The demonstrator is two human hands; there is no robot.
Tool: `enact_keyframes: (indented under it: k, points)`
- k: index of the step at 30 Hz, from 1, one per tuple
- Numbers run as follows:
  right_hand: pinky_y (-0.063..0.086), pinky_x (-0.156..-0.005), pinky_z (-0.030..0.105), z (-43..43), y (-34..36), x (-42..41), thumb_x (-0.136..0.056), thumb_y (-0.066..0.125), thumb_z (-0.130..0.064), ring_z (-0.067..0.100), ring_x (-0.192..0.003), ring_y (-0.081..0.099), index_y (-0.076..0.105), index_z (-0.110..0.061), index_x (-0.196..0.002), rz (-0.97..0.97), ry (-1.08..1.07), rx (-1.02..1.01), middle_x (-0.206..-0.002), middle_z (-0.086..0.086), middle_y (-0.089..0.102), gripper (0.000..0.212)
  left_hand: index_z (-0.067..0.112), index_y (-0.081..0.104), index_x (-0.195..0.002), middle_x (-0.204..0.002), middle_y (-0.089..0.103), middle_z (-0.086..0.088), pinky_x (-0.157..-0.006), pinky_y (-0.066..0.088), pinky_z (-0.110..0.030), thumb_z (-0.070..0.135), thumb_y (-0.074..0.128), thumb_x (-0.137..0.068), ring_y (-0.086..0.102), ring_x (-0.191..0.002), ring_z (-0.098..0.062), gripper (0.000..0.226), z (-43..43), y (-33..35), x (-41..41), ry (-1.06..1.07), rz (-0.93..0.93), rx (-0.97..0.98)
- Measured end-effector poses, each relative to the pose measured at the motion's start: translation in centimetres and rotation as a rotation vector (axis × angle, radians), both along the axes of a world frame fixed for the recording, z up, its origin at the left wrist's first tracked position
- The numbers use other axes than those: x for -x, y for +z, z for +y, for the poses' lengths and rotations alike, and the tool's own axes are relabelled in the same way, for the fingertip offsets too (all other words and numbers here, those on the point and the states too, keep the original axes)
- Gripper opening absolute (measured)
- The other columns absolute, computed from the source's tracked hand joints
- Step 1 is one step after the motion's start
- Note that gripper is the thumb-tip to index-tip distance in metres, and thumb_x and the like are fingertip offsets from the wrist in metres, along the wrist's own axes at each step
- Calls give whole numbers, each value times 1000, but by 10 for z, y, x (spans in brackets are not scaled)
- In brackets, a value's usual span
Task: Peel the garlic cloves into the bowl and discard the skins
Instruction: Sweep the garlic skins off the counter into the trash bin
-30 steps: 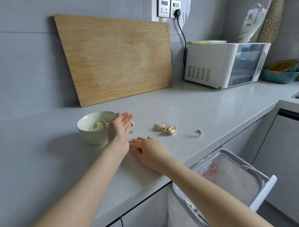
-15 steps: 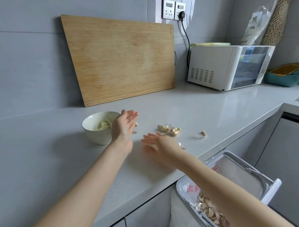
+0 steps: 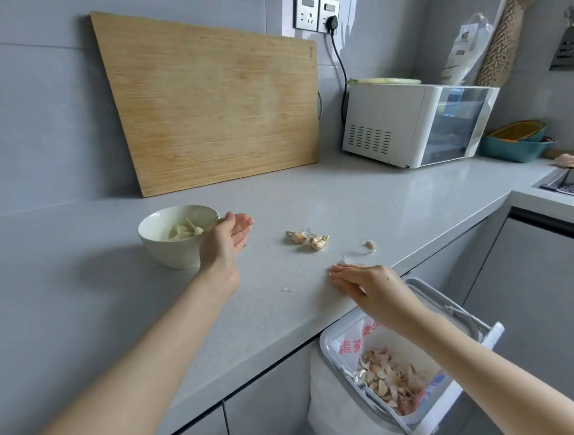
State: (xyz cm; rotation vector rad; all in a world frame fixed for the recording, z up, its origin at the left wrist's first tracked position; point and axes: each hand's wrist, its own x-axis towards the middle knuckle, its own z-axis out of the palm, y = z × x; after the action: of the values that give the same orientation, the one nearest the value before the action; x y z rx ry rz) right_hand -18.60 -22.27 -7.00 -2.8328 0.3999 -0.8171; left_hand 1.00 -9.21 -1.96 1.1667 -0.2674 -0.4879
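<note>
While the left hand (image 3: 227, 239) stands beside the bowl (image 3: 168, 252), fingers straight and together, the right hand (image 3: 364, 283) lies flat, fingers together, on the counter (image 3: 377, 197) well right of it. Cloves (image 3: 308, 239) sit between.

Left arm (image 3: 137, 365): bare, reaching forward from the lower left, nearly straight, wrist in line with the forearm.
Left hand (image 3: 226, 243): stands on edge, thumb uppermost and palm turned to the right; it holds nothing.
Left fingers (image 3: 241, 224): straight and pressed together, pointing forward and a little right, thumb lying along the forefinger.
Right arm (image 3: 503, 372): bare, coming in from the lower right and angled forward and to the left, wrist bent slightly.
Right hand (image 3: 372, 287): palm down with its back facing up, lying low on the pale grey stone counter (image 3: 311, 196) near its front edge; it grips nothing visible.
Right fingers (image 3: 344, 272): straight, close together, pointing left, flat against the counter.
</note>
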Motion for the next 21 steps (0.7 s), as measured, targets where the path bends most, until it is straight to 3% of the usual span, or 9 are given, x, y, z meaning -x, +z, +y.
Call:
enact_keyframes:
  k: [2,3,7,10,12,14,16,18,21]
  points:
    - [55,-79,29,1,4,12,-84,69,-14,8,-90,67,76,-17,-94,-43,-89,35,-96,-6,73,12,13,60,-81,-87,66,-2,-102,42,-32,20,41,-99,62,-96,-17,28,1,-1,0,-12,-13,-10]
    - [55,-71,29,2,7,18,-84,69,-16,11,-81,69,76,-20,-90,-37,-161,23,-90,-8,74,10,13,60,-81,-88,66,-2,-102,42,-32,19,41,-99,62,-95,-17,27,2,-2,0,-19,-16,-16]
    - [43,-65,25,1,29,28,-86,63,-31,18,-73,62,71,-20,-72,108,-434,-53,-72,-5,70,19,13,59,-80,-87,65,-2,-102,43,-33,15,42,-98,63,-90,-15,25,4,-4,1,-35,-40,-46]
    - [37,-56,25,-2,44,26,-85,62,-34,18,-63,52,53,-22,-56,186,-497,-115,-56,-5,55,33,13,59,-81,-86,66,-2,-101,43,-33,14,42,-98,63,-86,-12,25,5,-6,1,-43,-49,-51]
    - [38,-59,26,-4,48,22,-88,58,-33,18,-69,55,58,-25,-61,184,-457,-138,-65,-7,61,28,14,60,-81,-86,66,-1,-101,43,-33,14,41,-98,63,-85,-12,25,4,-5,2,-49,-62,-59]
    - [45,-77,27,-4,47,18,-92,54,-31,18,-97,62,71,-25,-91,201,-353,-171,-100,-8,70,18,15,60,-80,-85,66,-1,-101,43,-32,14,41,-98,63,-86,-12,26,4,-3,3,-53,-78,-68]
    - [43,-93,30,-3,42,17,-94,52,-29,16,-114,57,68,-27,-109,298,-226,-166,-120,-10,65,23,15,60,-80,-85,66,-1,-100,43,-33,13,41,-98,63,-86,-13,26,3,-2,5,-57,-85,-69]
    - [44,-93,32,-3,39,21,-94,51,-31,16,-109,60,69,-28,-109,364,-160,-120,-118,-11,66,23,14,60,-80,-85,66,-1,-100,43,-33,12,41,-97,63,-86,-14,26,3,-2,4,-59,-89,-68]
    - [50,-78,32,-8,46,28,-91,53,-36,20,-86,64,73,-22,-91,359,-287,-29,-92,-1,73,24,14,61,-81,-85,67,-2,-99,44,-33,12,42,-97,63,-86,-14,25,4,-4,1,-62,-104,-74]
